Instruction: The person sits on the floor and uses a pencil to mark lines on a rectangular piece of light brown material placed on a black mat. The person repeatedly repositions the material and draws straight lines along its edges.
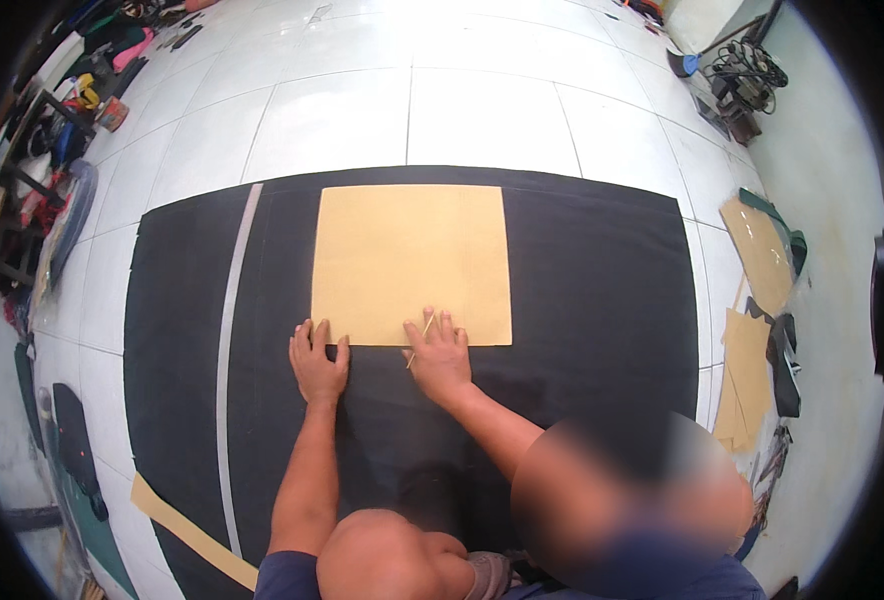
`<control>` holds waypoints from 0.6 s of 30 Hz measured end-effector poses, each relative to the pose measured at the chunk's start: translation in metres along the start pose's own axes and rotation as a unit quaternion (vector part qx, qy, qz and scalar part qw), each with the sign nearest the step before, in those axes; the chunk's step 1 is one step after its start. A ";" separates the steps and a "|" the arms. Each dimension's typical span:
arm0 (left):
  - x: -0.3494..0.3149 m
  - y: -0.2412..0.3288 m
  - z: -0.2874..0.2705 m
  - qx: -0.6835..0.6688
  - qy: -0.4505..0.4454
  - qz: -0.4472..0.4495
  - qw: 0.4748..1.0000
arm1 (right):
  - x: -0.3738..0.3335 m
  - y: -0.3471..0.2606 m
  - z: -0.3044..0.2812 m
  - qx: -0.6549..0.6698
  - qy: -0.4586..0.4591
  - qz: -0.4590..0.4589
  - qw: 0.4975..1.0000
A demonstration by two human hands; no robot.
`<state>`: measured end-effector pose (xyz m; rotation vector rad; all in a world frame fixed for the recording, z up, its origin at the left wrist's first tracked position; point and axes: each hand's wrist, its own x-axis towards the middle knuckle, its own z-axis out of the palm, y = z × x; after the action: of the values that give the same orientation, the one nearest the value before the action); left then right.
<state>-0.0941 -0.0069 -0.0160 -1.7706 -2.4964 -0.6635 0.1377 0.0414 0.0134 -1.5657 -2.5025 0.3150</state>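
A tan rectangular sheet [412,260], like cardboard, lies flat on a large black sheet of material [602,300] spread over the floor. My left hand [319,365] rests at the tan sheet's near left corner, its fingers stretched out along the edge. Farther right, my right hand [438,358] presses on the near edge with its fingers laid on the sheet. A thin yellow stick [427,327], perhaps a pen or pencil, is tucked between the fingers of that hand and slants across them. Its exact kind is too small to tell.
A pale strip [227,370] runs down the black sheet's left part. One tan strip [192,530] lies at the near left corner. Tan offcuts [744,380] lie along the right wall. Assorted clutter [52,190] lines the left side; a coiled cable [747,75] sits far right.
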 end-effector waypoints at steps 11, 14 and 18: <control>0.002 0.001 -0.005 0.014 -0.028 -0.005 0.999 | 0.010 0.039 -0.037 0.188 0.035 0.069 0.979; 0.001 -0.009 -0.005 0.010 -0.015 -0.014 1.000 | 0.031 0.078 -0.053 0.277 0.118 0.123 0.946; 0.000 0.008 -0.002 0.009 -0.020 -0.013 1.000 | 0.068 0.163 -0.046 0.348 0.219 0.217 0.885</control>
<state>-0.0873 -0.0057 -0.0121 -1.7664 -2.5473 -0.6099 0.2608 0.1759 0.0161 -1.6056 -1.4364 0.7256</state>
